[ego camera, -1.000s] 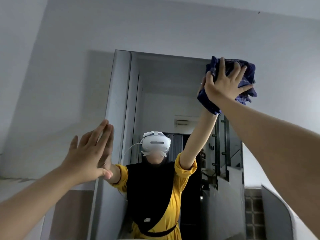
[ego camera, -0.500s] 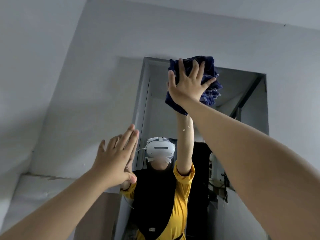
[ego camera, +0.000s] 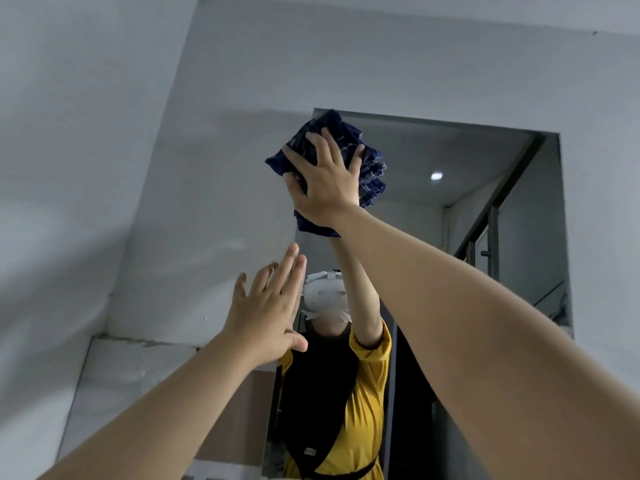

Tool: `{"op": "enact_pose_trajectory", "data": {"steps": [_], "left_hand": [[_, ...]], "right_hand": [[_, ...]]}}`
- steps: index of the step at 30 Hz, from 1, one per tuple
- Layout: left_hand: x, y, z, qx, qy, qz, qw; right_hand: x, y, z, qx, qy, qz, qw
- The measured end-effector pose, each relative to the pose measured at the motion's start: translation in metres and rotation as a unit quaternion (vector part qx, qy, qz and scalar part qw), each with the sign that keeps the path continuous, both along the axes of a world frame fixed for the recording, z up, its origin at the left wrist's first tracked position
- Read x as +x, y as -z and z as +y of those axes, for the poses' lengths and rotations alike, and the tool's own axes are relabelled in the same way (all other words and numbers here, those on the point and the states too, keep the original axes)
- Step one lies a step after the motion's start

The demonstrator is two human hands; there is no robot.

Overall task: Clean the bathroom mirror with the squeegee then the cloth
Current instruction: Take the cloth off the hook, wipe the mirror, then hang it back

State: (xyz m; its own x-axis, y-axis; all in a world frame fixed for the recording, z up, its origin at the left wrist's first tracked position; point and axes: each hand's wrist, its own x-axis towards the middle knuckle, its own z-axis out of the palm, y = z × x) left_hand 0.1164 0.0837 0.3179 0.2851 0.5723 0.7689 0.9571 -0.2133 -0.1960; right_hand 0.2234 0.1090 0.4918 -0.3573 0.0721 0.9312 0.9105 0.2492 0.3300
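The bathroom mirror [ego camera: 450, 161] hangs on a grey wall and fills the upper right of the view. My right hand [ego camera: 325, 181] presses a bunched dark blue checked cloth [ego camera: 370, 168] flat against the glass near the mirror's top left corner. My left hand [ego camera: 266, 313] is open with fingers together, laid flat at the mirror's left edge below the cloth. The glass reflects a person in yellow and black. No squeegee is in view.
The grey wall [ego camera: 173, 168] surrounds the mirror on the left and above. A ledge [ego camera: 138, 344] runs along the wall at lower left. The mirror reflects a ceiling light [ego camera: 436, 176] and a stair railing [ego camera: 491, 237].
My right hand has slid the cloth leftward along the top of the mirror, from the right corner to the left corner. The left hand stays flat at the mirror's left edge.
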Motion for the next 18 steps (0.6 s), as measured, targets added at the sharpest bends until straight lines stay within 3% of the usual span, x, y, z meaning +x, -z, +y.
{"op": "enact_pose_trajectory", "data": {"steps": [4, 9, 18], "left_hand": [[-0.006, 0.025, -0.001, 0.026, -0.007, 0.002, 1.0], [-0.008, 0.036, -0.008, -0.034, -0.044, 0.028, 0.998], [0.015, 0.039, -0.021, -0.027, -0.076, -0.007, 0.997]], "right_hand": [[0.039, 0.031, -0.004, 0.008, 0.007, -0.029, 1.0], [0.105, 0.053, -0.014, 0.009, 0.019, -0.017, 1.0], [0.248, 0.072, -0.034, 0.021, 0.082, 0.12, 0.989]]}}
